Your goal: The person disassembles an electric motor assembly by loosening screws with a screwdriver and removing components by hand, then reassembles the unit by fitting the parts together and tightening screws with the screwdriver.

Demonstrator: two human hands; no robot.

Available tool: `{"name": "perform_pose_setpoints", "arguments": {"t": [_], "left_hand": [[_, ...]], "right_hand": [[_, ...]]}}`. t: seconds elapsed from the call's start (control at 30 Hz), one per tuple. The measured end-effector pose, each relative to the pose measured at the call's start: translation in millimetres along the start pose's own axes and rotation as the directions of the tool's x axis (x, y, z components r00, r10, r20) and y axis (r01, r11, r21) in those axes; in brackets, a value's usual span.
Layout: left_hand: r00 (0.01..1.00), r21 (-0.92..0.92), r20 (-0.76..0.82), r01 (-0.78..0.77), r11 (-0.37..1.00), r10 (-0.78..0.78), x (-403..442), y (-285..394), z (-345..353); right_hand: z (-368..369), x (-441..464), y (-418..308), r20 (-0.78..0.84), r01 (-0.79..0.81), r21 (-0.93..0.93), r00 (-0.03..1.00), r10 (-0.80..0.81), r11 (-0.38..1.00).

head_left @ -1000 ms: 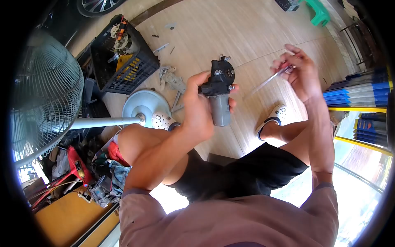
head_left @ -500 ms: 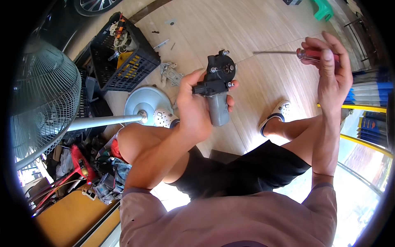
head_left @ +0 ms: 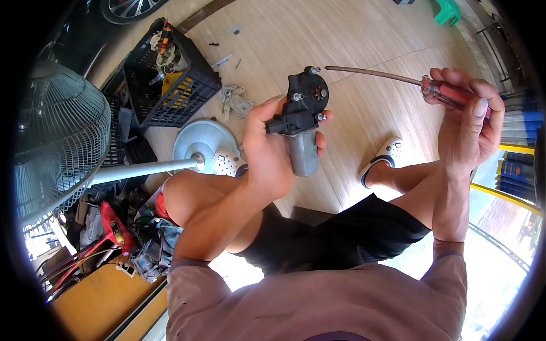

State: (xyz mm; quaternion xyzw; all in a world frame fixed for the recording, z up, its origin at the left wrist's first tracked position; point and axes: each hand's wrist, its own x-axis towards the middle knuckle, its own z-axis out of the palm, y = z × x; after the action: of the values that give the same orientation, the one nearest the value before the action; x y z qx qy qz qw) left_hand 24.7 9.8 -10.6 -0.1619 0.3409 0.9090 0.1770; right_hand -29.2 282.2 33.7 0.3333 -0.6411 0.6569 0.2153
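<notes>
A small motor [head_left: 304,150] with a grey cylindrical body and a black housing is gripped in my left hand [head_left: 272,153], upright in the middle of the view. Three metal studs stick out of the black housing. My right hand [head_left: 469,122], at the right, is closed round the red handle of a screwdriver [head_left: 378,73]. Its long shaft points left, and the tip is close to the stud at the top of the housing. Whether tip and stud touch, I cannot tell.
A black crate [head_left: 187,94] of parts stands at upper left, beside a fan [head_left: 62,136] with a round base [head_left: 207,136]. Metal parts [head_left: 236,102] lie on the floor. A green stool [head_left: 447,12] is at upper right. Cluttered tools [head_left: 116,230] fill the lower left.
My right hand has moved right and then slightly down, and the screwdriver has swung round so that its tip is near the motor's top stud. My left hand still holds the motor, nearly unmoved.
</notes>
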Motion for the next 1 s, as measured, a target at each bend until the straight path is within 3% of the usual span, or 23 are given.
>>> {"name": "perform_pose_setpoints", "arguments": {"t": [1.0], "left_hand": [[1.000, -0.010, 0.015, -0.004, 1.000, 0.004, -3.8, 2.3, 1.9]], "right_hand": [[3.1, 2.6, 2.8, 0.025, -0.017, 0.002, 1.000, 0.017, 1.000]]}}
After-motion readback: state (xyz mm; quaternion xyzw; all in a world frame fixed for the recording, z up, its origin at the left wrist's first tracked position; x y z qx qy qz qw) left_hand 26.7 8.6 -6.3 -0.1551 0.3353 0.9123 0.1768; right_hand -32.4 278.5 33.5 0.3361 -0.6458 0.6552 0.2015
